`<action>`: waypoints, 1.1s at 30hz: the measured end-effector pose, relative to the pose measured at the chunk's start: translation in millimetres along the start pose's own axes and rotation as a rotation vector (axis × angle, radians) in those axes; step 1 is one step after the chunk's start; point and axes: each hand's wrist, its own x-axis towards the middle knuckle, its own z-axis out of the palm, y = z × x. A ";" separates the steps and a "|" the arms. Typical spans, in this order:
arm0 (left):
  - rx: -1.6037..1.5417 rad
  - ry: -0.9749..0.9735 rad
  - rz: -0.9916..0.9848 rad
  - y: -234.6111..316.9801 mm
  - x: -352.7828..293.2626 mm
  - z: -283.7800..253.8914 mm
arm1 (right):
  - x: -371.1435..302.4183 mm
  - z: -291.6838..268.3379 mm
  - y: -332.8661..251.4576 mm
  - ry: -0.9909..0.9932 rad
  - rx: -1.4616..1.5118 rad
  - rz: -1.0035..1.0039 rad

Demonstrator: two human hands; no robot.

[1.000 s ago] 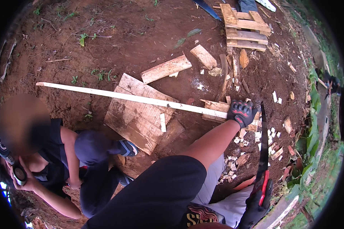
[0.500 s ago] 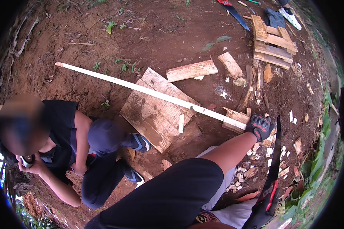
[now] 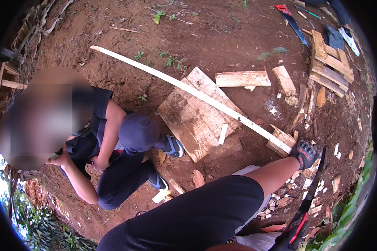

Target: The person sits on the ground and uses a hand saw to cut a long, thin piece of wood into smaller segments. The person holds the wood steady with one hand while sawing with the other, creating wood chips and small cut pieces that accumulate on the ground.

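Observation:
My left hand (image 3: 305, 154), in a dark glove with red trim, is closed round the near right end of a long, thin, pale wood strip (image 3: 188, 89). Under that end lie short wood blocks (image 3: 282, 140), and the strip crosses a panel of joined boards (image 3: 192, 113). At the lower right my gloved right hand (image 3: 285, 240), partly cut off by the frame edge, grips the red and black handle of a handsaw (image 3: 311, 196). The saw's long dark blade points up toward my left hand, and its tip is close beside the glove.
Another person (image 3: 109, 146) crouches at the left, one hand raised to the head. Loose boards (image 3: 243, 78) lie beyond the panel. A slatted wood piece (image 3: 331, 62) and a red-handled saw (image 3: 291, 23) are at the far right. Wood chips (image 3: 276, 203) litter the soil.
My view has turned left, so the scene sits farther right in the picture. The crouching person's head appears nearer. Both my hands keep their holds on the wood strip and the handsaw.

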 end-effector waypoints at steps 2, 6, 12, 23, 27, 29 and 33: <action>0.028 0.005 0.009 -0.6 -5.5 2.1 | -7.2 13.5 -20.0 0.029 -0.198 -0.002; 0.275 -0.320 0.047 -4.1 18.5 -5.4 | 2.7 4.6 10.1 0.087 -0.982 -0.623; 0.285 -0.353 -0.170 43.8 49.9 17.7 | 17.2 20.2 3.9 0.018 -0.220 -0.569; 0.582 -0.405 -0.281 25.8 59.2 86.2 | -2.2 12.4 33.6 0.083 -0.607 -0.396; 0.116 0.048 -0.025 8.7 22.4 48.9 | 2.5 15.0 41.9 0.130 -0.611 -0.501; 0.034 0.010 -0.004 22.6 6.5 -5.4 | 27.0 22.2 63.5 0.140 -0.430 -0.894; 0.013 0.106 -0.034 10.0 -7.1 -7.0 | 53.9 28.3 79.6 0.069 -0.062 -0.990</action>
